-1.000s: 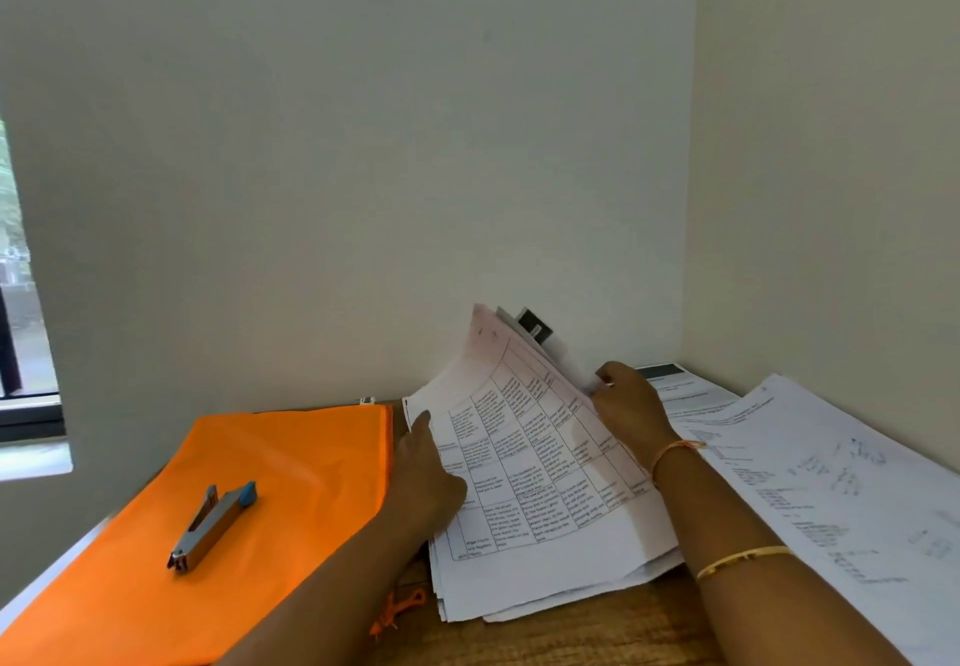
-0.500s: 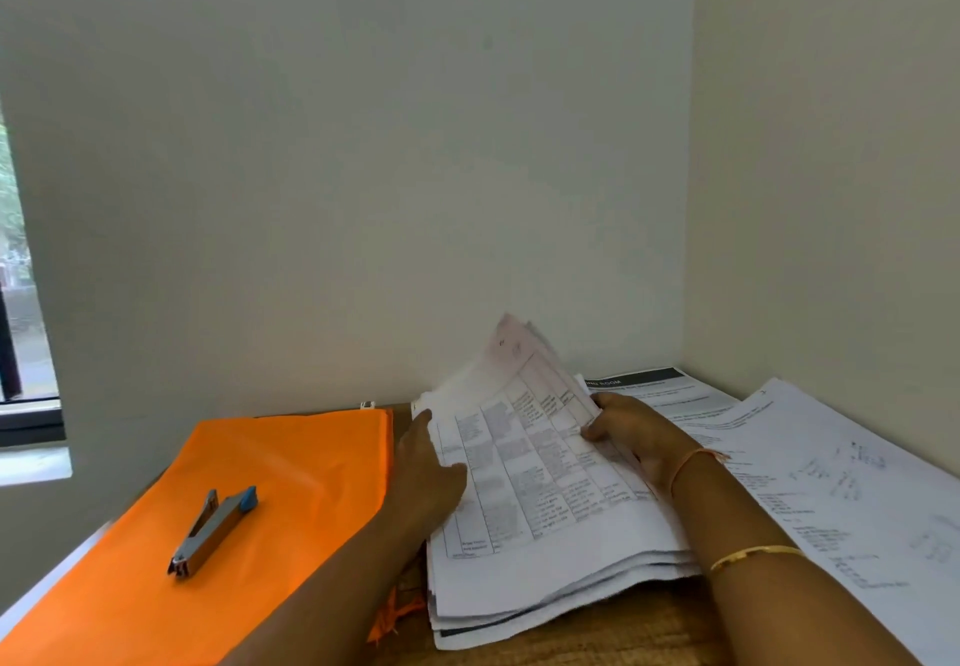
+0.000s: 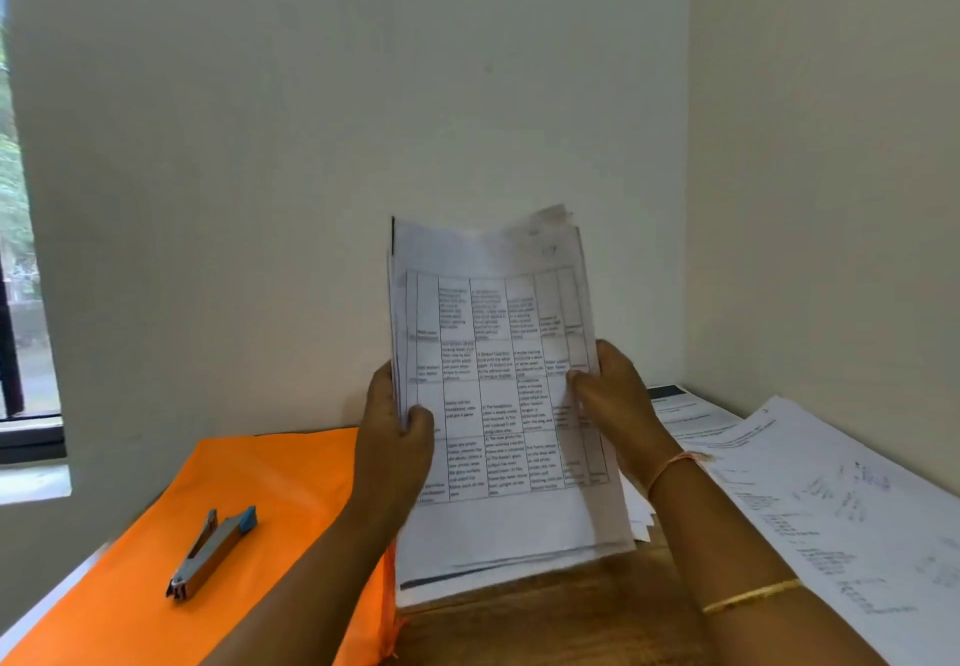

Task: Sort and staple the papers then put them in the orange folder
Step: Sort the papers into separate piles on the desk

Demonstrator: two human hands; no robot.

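A stack of white papers (image 3: 493, 405) with a printed table on the top sheet stands nearly upright, its lower edge on the wooden table (image 3: 545, 624). My left hand (image 3: 395, 436) grips the stack's left edge, thumb on the front. My right hand (image 3: 613, 400) grips the right edge the same way. The orange folder (image 3: 280, 509) lies flat to the left. A grey stapler with a blue tip (image 3: 213, 553) rests on the folder.
More printed sheets (image 3: 831, 509) lie spread along the right wall, and one with a dark header (image 3: 675, 405) sits in the far corner. Walls close in behind and to the right. A window (image 3: 21, 275) is at the left edge.
Both hands have lifted the paper stack from lying flat to standing nearly upright, held by its two side edges. The folder and stapler have not moved.
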